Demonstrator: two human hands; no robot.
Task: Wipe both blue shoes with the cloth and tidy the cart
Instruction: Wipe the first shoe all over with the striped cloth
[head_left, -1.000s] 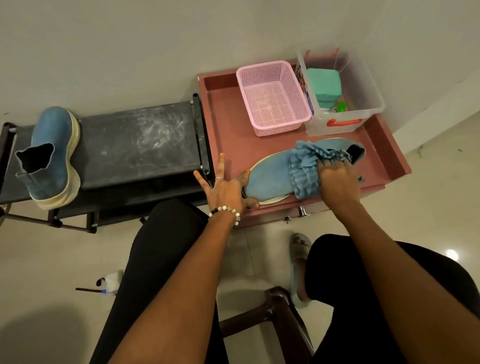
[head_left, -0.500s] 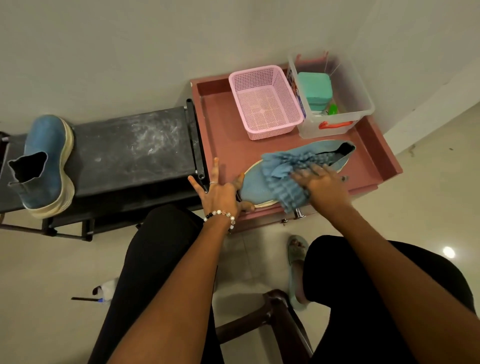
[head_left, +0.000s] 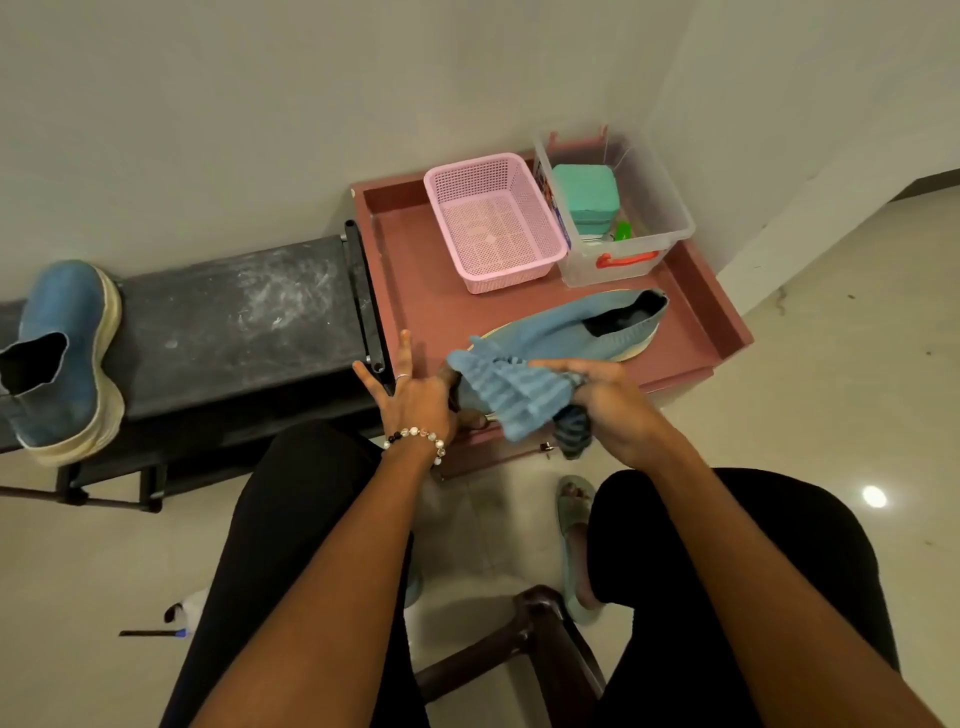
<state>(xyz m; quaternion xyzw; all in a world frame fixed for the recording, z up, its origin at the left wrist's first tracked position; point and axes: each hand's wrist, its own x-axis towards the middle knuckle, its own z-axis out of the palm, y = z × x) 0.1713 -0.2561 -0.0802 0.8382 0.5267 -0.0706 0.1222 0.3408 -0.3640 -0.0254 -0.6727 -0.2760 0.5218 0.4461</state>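
A light blue knit shoe (head_left: 582, 327) lies on its side on the dusty-pink cart top (head_left: 415, 291), toe toward me. My right hand (head_left: 608, 400) grips a ribbed blue cloth (head_left: 498, 389) bunched over the shoe's toe end. My left hand (head_left: 410, 395) steadies the toe with thumb and palm, its other fingers spread. A second, darker blue shoe (head_left: 62, 353) with a cream sole stands on the black bench (head_left: 234, 312) at far left.
A pink mesh basket (head_left: 493, 223) and a clear plastic box (head_left: 623, 208) holding a teal container stand at the cart's back. Walls close in behind. My knees, a wooden stool (head_left: 535, 639) and a sandalled foot (head_left: 571, 519) are below.
My right hand has dragged the cloth from the shoe's middle down to its toe, uncovering the heel opening. The left hand stays at the toe. The view has shifted slightly.
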